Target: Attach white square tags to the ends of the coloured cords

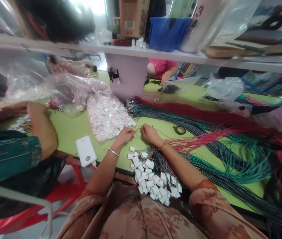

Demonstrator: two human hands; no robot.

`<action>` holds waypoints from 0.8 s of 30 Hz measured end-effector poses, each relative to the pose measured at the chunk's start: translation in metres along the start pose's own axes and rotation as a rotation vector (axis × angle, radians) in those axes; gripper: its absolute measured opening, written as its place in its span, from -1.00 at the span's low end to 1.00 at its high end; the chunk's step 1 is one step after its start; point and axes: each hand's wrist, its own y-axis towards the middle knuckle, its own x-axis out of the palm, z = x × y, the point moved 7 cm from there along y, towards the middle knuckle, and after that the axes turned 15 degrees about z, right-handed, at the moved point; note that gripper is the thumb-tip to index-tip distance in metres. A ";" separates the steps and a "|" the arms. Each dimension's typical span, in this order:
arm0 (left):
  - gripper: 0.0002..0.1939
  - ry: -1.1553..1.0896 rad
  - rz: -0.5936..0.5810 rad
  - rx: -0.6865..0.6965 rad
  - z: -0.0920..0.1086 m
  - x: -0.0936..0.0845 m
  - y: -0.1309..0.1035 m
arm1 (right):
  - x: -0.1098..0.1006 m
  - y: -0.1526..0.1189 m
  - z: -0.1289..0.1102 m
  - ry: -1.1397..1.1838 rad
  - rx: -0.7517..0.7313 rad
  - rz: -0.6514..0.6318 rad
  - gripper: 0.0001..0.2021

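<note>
My left hand [126,135] is pinched closed over the green table, a small white connector showing at its fingertips. Close beside it, the fingers of my right hand [149,133] are closed around thin dark wire, whose ends show near the fingertips. Below both hands, a pile of white connectors [153,181] with wires attached lies at the table's front edge. Ahead of my left hand sits a clear plastic bag of white connectors [106,114]. Long bundles of red wire [200,114], dark wire [193,124] and green wire [245,162] stretch away to the right.
A roll of black tape [179,129] lies right of my hands, a white power bank [86,151] to the left. One co-worker's arm [43,132] rests at the left; another person's hand [165,78] is across the table. Overhead, a shelf [86,48] carries a blue bin [168,35].
</note>
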 end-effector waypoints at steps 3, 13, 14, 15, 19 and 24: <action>-0.87 -0.199 0.000 -0.084 0.005 0.004 -0.004 | -0.010 -0.003 0.004 0.187 0.029 0.071 -0.88; -0.83 -0.568 -0.148 -0.230 0.010 0.016 -0.011 | -0.016 -0.019 0.003 0.660 0.174 0.046 -0.80; -0.83 -0.569 -0.158 -0.225 0.010 0.016 -0.012 | -0.014 -0.020 0.004 0.662 0.179 0.033 -0.79; -0.84 -0.569 -0.165 -0.222 0.011 0.016 -0.012 | -0.013 -0.020 0.004 0.664 0.180 0.019 -0.78; -0.83 -0.573 -0.182 -0.214 0.013 0.016 -0.014 | -0.011 -0.018 0.004 0.663 0.178 -0.007 -0.78; -0.81 -0.550 -0.194 -0.204 0.010 0.017 -0.012 | -0.014 -0.018 0.001 0.580 0.104 0.018 -0.83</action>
